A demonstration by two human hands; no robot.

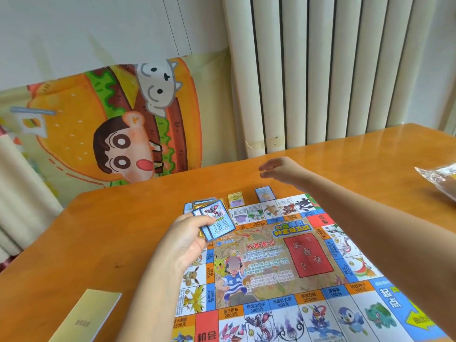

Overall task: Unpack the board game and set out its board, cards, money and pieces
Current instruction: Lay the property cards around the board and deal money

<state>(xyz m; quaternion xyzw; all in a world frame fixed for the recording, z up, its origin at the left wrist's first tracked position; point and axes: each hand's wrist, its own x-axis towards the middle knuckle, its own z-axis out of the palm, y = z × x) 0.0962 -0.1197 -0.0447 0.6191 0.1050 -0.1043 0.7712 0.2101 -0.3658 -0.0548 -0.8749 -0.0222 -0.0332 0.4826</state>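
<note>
Your left hand [190, 238] grips a small fan of blue-bordered cards [214, 222] above the far left corner of the board [283, 262]. The colourful board lies flat on the table [123, 230]. Your right hand [278, 170], fingers straight, holds nothing.

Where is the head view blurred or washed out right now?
Head view: right hand motion-smeared over the table; glare on the table's far right corner; cards in the left hand and the board are sharp; the wide lens bows the table edge.
</note>
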